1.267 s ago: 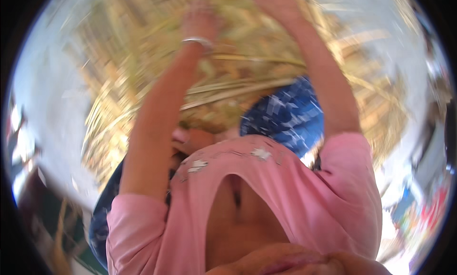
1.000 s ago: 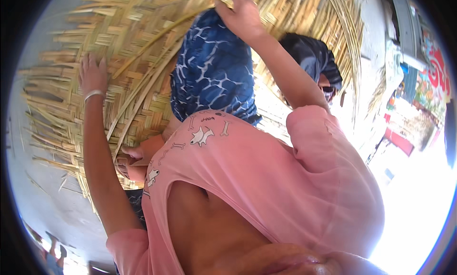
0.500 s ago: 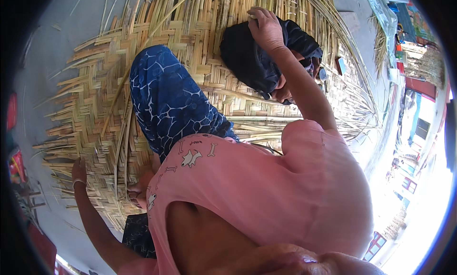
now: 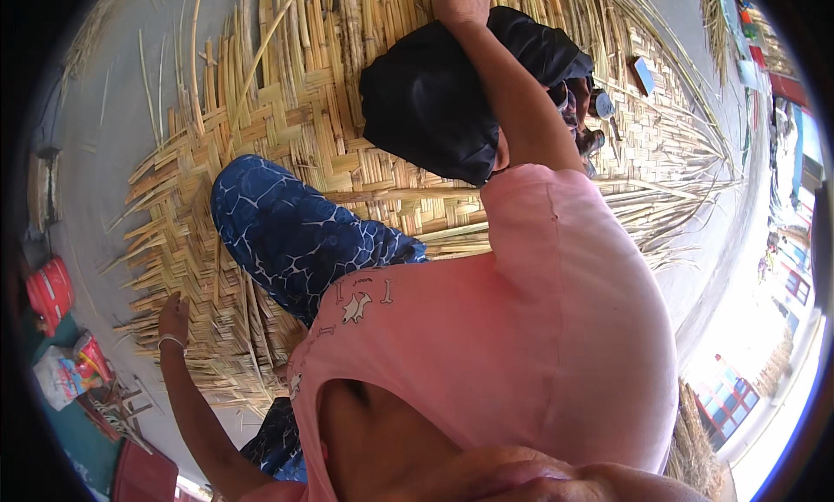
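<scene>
A large woven mat of split, straw-coloured reeds (image 4: pixel 304 137) lies under me, its outer ends loose and unwoven. My left hand (image 4: pixel 173 318), with a pale band at the wrist, rests at the mat's left edge, fingers stretched out and nothing visible in them. At the far side my right hand (image 4: pixel 461 2) reaches down onto the unwoven reeds. Its fingertips run up to the picture's upper edge, so I cannot see what they hold. Beneath my right forearm bulges a black garment (image 4: pixel 426 98), with bare skin and a foot beside it. My blue patterned trouser knee (image 4: pixel 269 211) presses on the mat.
A small blue flat object (image 4: pixel 643 75) and a round grey-lidded item (image 4: pixel 601 104) lie on the mat's right part. Long loose reeds fan over the grey floor (image 4: pixel 113 146). At the left are a red container (image 4: pixel 49 292) and colourful plastic packaging (image 4: pixel 74 369).
My right hand has moved farther toward the upper edge and slightly left. The view has shifted, showing more of the left side. My left hand stays at the mat's edge.
</scene>
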Demonstrator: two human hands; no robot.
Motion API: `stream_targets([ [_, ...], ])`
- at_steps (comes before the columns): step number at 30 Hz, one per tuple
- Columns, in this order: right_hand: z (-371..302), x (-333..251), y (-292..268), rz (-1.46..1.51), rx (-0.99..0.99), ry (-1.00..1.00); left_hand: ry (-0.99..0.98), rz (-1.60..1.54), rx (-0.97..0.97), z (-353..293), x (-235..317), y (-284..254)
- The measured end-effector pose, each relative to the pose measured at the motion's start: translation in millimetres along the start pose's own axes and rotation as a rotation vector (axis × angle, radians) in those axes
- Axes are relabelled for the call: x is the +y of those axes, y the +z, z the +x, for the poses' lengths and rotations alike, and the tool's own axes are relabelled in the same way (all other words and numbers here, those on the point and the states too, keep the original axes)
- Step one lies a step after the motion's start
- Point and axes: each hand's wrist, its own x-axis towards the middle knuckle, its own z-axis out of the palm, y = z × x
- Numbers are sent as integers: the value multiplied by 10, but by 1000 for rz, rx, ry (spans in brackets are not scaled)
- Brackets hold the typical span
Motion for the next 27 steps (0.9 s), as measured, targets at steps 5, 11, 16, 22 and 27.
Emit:
stream_targets([
  [5,-224,-155,12,-108,202,-16,112,70,38,518,401,-732],
  [11,136,-85,28,-27,303,58,294,64,207,1005,1822,-1737],
  [16,271,-2,-22,205,321,86,513,119,354,1416,3709,-2428],
  [22,344,-47,-150,466,293,23,832,281,479,1837,6203,-2735],
  [27,347,-140,-255,608,258,17,1012,395,554,2127,7815,-2623],
])
